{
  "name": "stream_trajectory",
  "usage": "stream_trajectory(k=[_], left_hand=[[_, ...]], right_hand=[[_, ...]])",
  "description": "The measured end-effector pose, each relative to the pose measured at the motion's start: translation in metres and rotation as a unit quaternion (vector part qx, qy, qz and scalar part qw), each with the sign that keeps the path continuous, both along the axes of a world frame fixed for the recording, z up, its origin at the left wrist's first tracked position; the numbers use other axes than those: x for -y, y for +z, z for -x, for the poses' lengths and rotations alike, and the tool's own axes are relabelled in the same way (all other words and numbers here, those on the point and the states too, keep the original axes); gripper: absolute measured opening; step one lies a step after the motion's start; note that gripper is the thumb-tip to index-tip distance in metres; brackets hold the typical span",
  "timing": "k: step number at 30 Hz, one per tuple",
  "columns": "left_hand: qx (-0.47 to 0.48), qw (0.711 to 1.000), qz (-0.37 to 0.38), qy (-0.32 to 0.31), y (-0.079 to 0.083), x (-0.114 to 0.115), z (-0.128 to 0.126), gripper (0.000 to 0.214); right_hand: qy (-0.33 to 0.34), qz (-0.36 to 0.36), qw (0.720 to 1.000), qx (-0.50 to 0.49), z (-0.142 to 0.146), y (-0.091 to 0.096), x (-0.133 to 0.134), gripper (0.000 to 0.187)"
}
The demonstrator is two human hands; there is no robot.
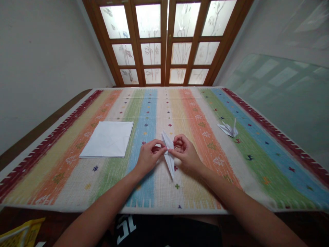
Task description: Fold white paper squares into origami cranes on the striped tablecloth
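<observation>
A long, narrow piece of folded white paper (169, 164) stands almost upright between my hands, with pointed ends above and below them. My left hand (149, 156) pinches its middle from the left, and my right hand (184, 153) pinches it from the right, the fingertips of both meeting at the paper. To the left of my left hand lies a neat stack of white paper sheets (107, 139). A white origami crane (227, 129) rests on the striped cloth to the right, well beyond my right hand.
A striped cotton cloth (164, 103) with small stitched motifs covers the table. Its far edge meets a wooden door with frosted glass panes (151, 44). A glass panel (277, 89) stands at the right, and a yellow object (22, 234) lies low at the bottom left.
</observation>
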State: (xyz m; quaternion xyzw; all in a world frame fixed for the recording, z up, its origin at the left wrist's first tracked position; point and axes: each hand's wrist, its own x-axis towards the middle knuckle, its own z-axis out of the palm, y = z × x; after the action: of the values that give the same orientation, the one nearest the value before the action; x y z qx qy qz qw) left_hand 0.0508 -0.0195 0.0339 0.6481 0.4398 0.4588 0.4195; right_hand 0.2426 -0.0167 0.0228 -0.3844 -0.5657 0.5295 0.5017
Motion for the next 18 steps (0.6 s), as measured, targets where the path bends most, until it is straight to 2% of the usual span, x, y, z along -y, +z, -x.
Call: stream_trajectory(k=[3, 6, 9, 13, 18], left_hand=[[-0.018, 0.999, -0.035, 0.019, 0.002, 0.001, -0.001, 0.011], [-0.041, 0.996, -0.055, 0.048, 0.002, 0.001, -0.001, 0.008], [-0.025, 0.999, -0.024, 0.025, 0.000, -0.001, 0.000, 0.009], [0.026, 1.000, 0.010, -0.011, 0.000, -0.003, 0.002, 0.018], [0.081, 0.995, 0.055, -0.003, -0.001, -0.005, 0.000, 0.034]], right_hand=[[-0.004, -0.028, 0.999, 0.029, 0.000, 0.001, 0.003, 0.039], [0.009, -0.131, 0.986, 0.102, -0.002, 0.004, 0.004, 0.026], [0.015, -0.225, 0.961, 0.160, -0.005, 0.007, 0.004, 0.006], [0.001, -0.279, 0.938, 0.205, -0.008, 0.004, 0.002, 0.033], [0.007, -0.304, 0.924, 0.231, -0.011, 0.000, 0.000, 0.034]])
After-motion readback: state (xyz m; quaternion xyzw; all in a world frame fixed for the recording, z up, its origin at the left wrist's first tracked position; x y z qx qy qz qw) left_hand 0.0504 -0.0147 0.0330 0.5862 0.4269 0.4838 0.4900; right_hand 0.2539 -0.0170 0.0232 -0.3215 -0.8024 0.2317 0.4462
